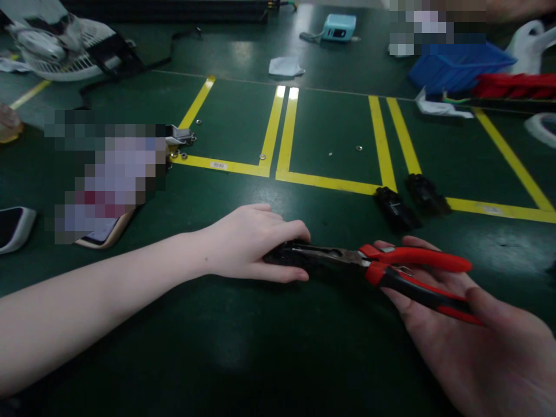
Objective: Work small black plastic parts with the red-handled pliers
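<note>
My left hand (pixel 264 246) is closed around a small black plastic part (pixel 280 255), most of it hidden under the fingers. Long-nose pliers (pixel 393 266) with red and black handles lie across my right hand (pixel 456 313), whose fingers wrap round the handles from below. The narrow metal jaws reach left to the black part at my left thumb and fingers; whether they grip it I cannot make out. Beyond the pliers, two similar black parts (pixel 395 207) lie on the green table near the yellow tape.
Yellow tape (pixel 330 183) marks boxes on the table, with several small metal rings (pixel 359 148) scattered about. At left lie a phone (pixel 102 233) and a white device (pixel 16 229). Farther back are a white fan (pixel 56 49), a light-blue device (pixel 339 28) and a blue bin (pixel 456 66).
</note>
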A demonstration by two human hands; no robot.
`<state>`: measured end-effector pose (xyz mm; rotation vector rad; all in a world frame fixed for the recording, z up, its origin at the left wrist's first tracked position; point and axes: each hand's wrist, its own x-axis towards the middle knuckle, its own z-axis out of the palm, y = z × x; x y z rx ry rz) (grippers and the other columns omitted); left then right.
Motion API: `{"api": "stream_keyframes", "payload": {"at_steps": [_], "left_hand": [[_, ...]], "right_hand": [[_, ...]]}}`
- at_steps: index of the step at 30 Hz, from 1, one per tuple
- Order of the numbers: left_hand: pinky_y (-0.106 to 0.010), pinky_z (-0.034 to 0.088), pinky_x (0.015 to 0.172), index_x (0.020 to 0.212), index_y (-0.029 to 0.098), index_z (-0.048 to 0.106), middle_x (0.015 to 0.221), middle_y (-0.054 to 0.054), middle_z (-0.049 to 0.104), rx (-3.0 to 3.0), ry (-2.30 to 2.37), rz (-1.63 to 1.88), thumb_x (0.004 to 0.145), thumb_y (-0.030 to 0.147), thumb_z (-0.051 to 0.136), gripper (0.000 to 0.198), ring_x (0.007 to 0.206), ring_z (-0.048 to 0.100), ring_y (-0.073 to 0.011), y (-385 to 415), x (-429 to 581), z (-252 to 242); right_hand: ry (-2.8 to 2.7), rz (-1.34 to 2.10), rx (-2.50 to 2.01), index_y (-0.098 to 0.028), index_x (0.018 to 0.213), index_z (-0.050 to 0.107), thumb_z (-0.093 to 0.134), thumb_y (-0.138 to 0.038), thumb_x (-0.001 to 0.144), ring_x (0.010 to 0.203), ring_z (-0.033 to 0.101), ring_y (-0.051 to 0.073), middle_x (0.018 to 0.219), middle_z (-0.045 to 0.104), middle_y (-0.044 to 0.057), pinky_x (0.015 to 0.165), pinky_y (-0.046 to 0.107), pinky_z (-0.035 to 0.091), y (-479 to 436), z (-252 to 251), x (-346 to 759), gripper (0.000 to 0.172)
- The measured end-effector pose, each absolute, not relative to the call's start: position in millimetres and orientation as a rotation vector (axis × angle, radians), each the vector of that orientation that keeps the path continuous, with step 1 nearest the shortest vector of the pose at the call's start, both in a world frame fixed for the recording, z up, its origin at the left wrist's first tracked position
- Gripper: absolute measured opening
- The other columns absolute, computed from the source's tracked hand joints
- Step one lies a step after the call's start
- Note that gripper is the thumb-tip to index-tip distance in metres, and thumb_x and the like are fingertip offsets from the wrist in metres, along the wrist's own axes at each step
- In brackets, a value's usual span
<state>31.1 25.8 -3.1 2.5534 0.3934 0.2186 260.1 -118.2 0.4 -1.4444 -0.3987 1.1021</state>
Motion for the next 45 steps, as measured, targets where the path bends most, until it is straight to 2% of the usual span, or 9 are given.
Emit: {"api": "stream_keyframes", "payload": {"at_steps": [4, 9, 12, 16, 19, 25, 30, 36, 45], "left_hand": [[-0.027, 0.039, 0.073, 0.11, 0.018, 0.058, 0.087, 0.001, 0.07, 2.544, 0.395, 0.219, 0.094, 0.051, 0.057, 0.037, 0.069, 0.061, -0.013, 26, 31, -3], [-0.027, 0.039, 0.073, 0.111, 0.019, 0.058, 0.087, 0.001, 0.07, 2.556, 0.4, 0.215, 0.094, 0.051, 0.057, 0.036, 0.069, 0.061, -0.0132, 26, 31, -3], [-0.027, 0.039, 0.072, 0.111, 0.019, 0.057, 0.089, 0.001, 0.071, 2.563, 0.4, 0.223, 0.093, 0.051, 0.059, 0.036, 0.071, 0.061, -0.0133, 26, 31, -4], [-0.027, 0.039, 0.073, 0.117, 0.02, 0.055, 0.1, 0.0, 0.072, 2.572, 0.382, 0.24, 0.093, 0.046, 0.061, 0.036, 0.078, 0.064, -0.0137, 26, 30, -5], [-0.027, 0.039, 0.072, 0.121, 0.02, 0.054, 0.108, -0.002, 0.071, 2.6, 0.381, 0.255, 0.093, 0.043, 0.062, 0.037, 0.083, 0.064, -0.0142, 26, 29, -5], [-0.026, 0.039, 0.069, 0.123, 0.02, 0.054, 0.11, -0.003, 0.071, 2.62, 0.366, 0.283, 0.093, 0.041, 0.062, 0.037, 0.08, 0.062, -0.0142, 26, 29, -6], [-0.027, 0.04, 0.071, 0.123, 0.019, 0.054, 0.111, -0.002, 0.071, 2.607, 0.35, 0.294, 0.093, 0.041, 0.063, 0.039, 0.083, 0.063, -0.0138, 27, 29, -7], [-0.027, 0.041, 0.074, 0.123, 0.019, 0.054, 0.111, -0.002, 0.071, 2.585, 0.349, 0.273, 0.093, 0.041, 0.063, 0.039, 0.087, 0.065, -0.0143, 27, 29, -7], [-0.025, 0.04, 0.071, 0.125, 0.019, 0.053, 0.109, -0.003, 0.068, 2.597, 0.378, 0.244, 0.094, 0.039, 0.061, 0.037, 0.081, 0.061, -0.0143, 25, 29, -3]], "right_hand": [[-0.4, 1.139, -1.399, -0.03, 0.076, 0.071, 0.076, -0.049, 0.065, 0.109, 0.07, 0.028, 0.109, 0.076, 0.0, 0.087, 0.039, 0.062, -119, 0, 261, 0.022], [-0.453, 1.137, -1.353, -0.03, 0.073, 0.069, 0.07, -0.046, 0.074, 0.113, 0.067, 0.028, 0.108, 0.076, 0.0, 0.092, 0.044, 0.06, -121, -1, 263, 0.016], [-0.419, 1.129, -1.343, -0.03, 0.079, 0.072, 0.069, -0.047, 0.074, 0.115, 0.067, 0.029, 0.111, 0.075, 0.002, 0.092, 0.044, 0.061, -122, -3, 265, 0.018], [-0.39, 1.143, -1.347, -0.029, 0.095, 0.074, 0.071, -0.049, 0.072, 0.118, 0.064, 0.03, 0.119, 0.072, 0.003, 0.094, 0.043, 0.06, -124, -7, 269, 0.031], [-0.384, 1.129, -1.351, -0.03, 0.093, 0.073, 0.069, -0.047, 0.073, 0.12, 0.063, 0.03, 0.12, 0.072, 0.002, 0.1, 0.048, 0.056, -125, -10, 272, 0.026], [-0.475, 1.068, -1.367, -0.031, 0.097, 0.072, 0.06, -0.047, 0.08, 0.124, 0.059, 0.031, 0.118, 0.072, 0.003, 0.107, 0.053, 0.049, -125, -13, 277, 0.026], [-0.597, 0.978, -1.457, -0.033, 0.102, 0.071, 0.064, -0.049, 0.076, 0.12, 0.061, 0.032, 0.117, 0.071, 0.005, 0.106, 0.053, 0.048, -122, 0, 262, 0.031], [-0.705, 0.936, -1.468, -0.035, 0.101, 0.071, 0.081, -0.044, 0.062, 0.103, 0.069, 0.031, 0.105, 0.073, 0.004, 0.092, 0.049, 0.057, -122, 9, 256, 0.041], [-0.66, 0.924, -1.469, -0.034, 0.099, 0.072, 0.081, -0.045, 0.063, 0.103, 0.069, 0.03, 0.105, 0.073, 0.005, 0.092, 0.048, 0.057, -118, 8, 257, 0.04]]}}
